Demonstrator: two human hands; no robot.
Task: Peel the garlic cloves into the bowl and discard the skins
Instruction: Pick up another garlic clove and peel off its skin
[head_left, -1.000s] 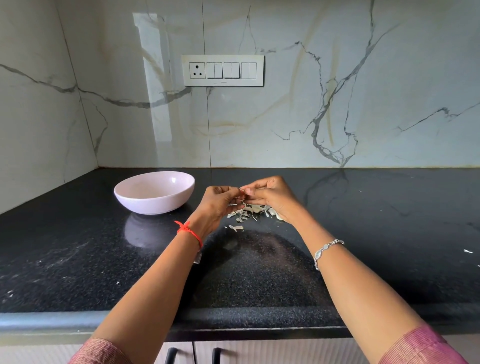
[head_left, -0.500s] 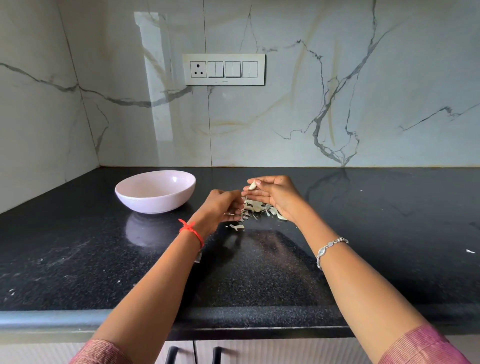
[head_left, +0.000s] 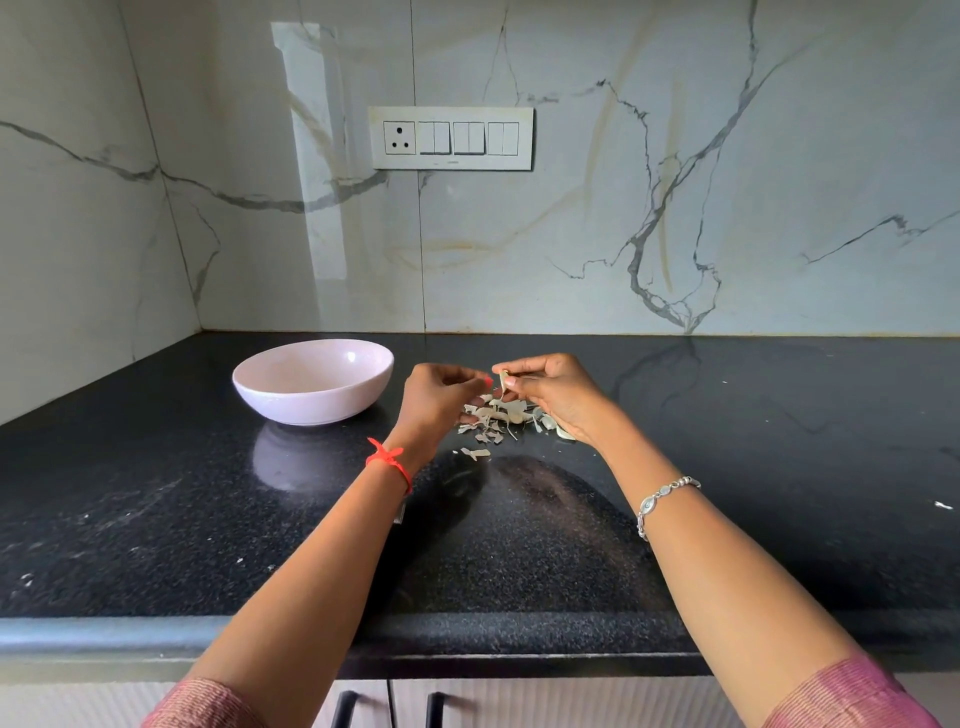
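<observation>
Papery skins (head_left: 493, 415) litter our surface (head_left: 779, 467), the bowl (head_left: 311, 408) looks empty, our right hand (head_left: 556, 392) pinches a clove (head_left: 503, 378); our left hand (head_left: 436, 400) curls, grip untellable.

your right hand (head_left: 550, 395) pinches a garlic clove (head_left: 503, 381), but your fingers cover most of it and only a pale sliver shows. whether your left hand (head_left: 439, 400) holds anything in its curled fingertips cannot be told. both hands hide part of the skins (head_left: 493, 421). the near wall of the bowl (head_left: 311, 408) hides its bottom. the lower edge cuts off your sleeves (head_left: 852, 696) and the cabinet handles (head_left: 343, 709). a white speck (head_left: 943, 505) is too small to name.
</observation>
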